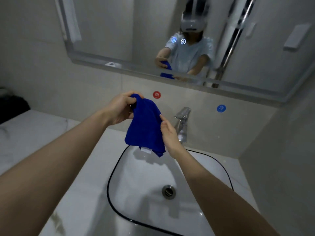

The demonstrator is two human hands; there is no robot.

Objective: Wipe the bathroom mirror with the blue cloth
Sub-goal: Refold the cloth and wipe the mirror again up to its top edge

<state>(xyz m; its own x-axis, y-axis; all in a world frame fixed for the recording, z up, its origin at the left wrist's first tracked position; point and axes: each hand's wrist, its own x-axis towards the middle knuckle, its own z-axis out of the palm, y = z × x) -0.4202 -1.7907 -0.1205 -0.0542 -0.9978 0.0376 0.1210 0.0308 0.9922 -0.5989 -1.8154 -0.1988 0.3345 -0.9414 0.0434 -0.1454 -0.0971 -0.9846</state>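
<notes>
At the bottom of the frame, a white sink (146,176) with a drain (168,191) is set into the pale bench (34,133). Above it, mid-frame, the blue cloth (144,126) hangs in the air. The left grip (121,109) pinches its top corner with curled fingers. The right grip (168,133) touches its right edge, but I cannot tell whether it pinches. Just beyond are a chrome faucet (182,123), a red sticker (156,95) and a blue sticker (221,108). The mirror (119,31) fills the upper frame, apart from the cloth.
</notes>
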